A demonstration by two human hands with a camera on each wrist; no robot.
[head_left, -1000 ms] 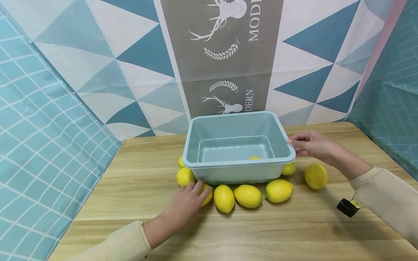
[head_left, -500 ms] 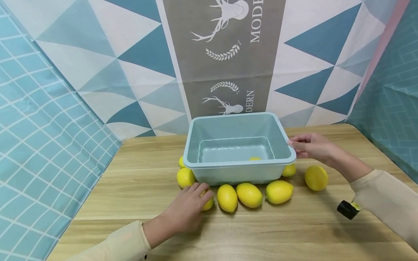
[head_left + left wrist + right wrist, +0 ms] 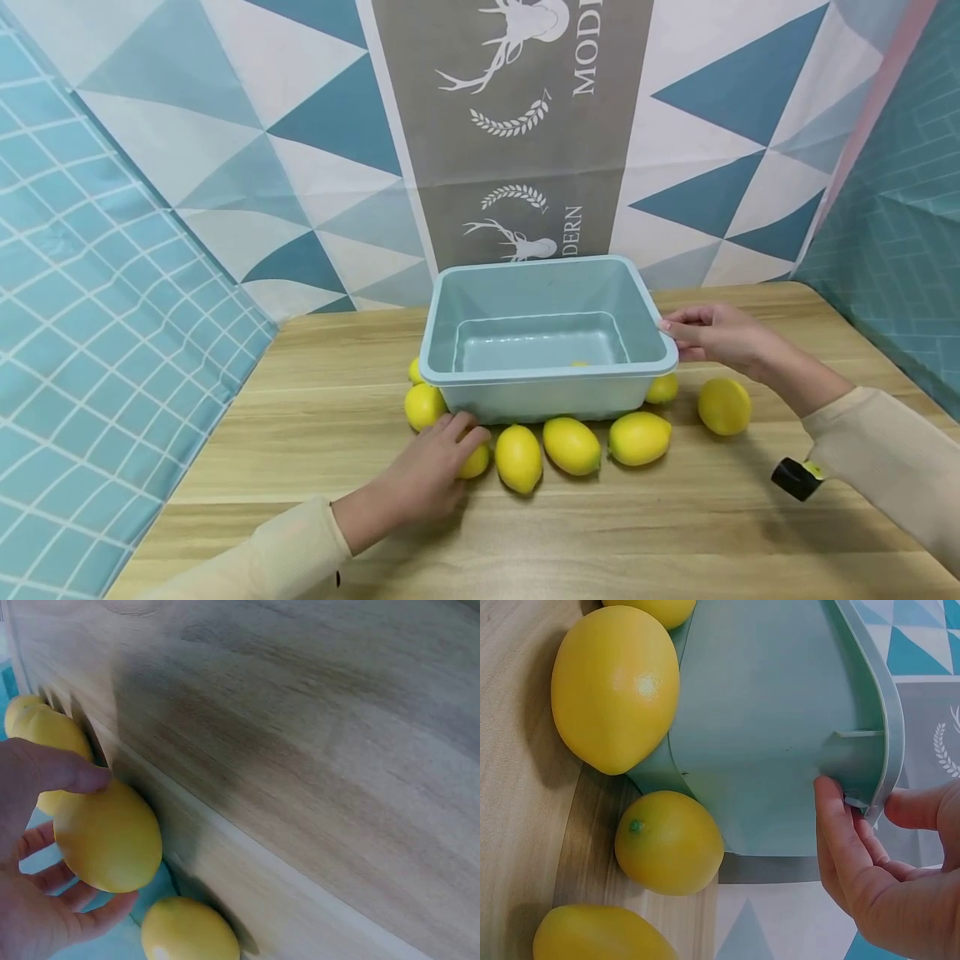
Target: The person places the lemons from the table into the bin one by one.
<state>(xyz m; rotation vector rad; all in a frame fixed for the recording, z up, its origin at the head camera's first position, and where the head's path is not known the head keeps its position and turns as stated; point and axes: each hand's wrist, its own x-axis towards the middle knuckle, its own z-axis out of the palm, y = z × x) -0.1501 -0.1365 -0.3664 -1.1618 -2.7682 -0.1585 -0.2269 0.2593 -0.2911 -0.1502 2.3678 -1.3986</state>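
A pale blue plastic basin (image 3: 547, 402) stands at the back of the table with lemons around it. My left hand (image 3: 429, 468) grips a lemon (image 3: 112, 836) at the basin's front left corner, thumb on one side and fingers curled on the other. My right hand (image 3: 716, 336) pinches the basin's right rim, thumb outside and fingertips under the lip (image 3: 889, 750). Three lemons lie in front of the basin: one upright in view (image 3: 519, 458), one slanted (image 3: 572, 446) and one sideways (image 3: 640, 438). Inside the basin, a small patch of yellow (image 3: 580, 363) shows above the front rim.
Lemons also lie at the basin's left side, one (image 3: 425, 407) near the corner and another (image 3: 415, 371) partly hidden. On the right are a tucked-in lemon (image 3: 662, 388) and a separate one (image 3: 725, 406). A patterned backdrop (image 3: 525, 167) rises behind the wooden table (image 3: 600, 542).
My left fingers have closed further around the lemon, which has shifted slightly right and nearer. The neighbouring lemon has turned and moved a little right. My right hand stays on the rim.
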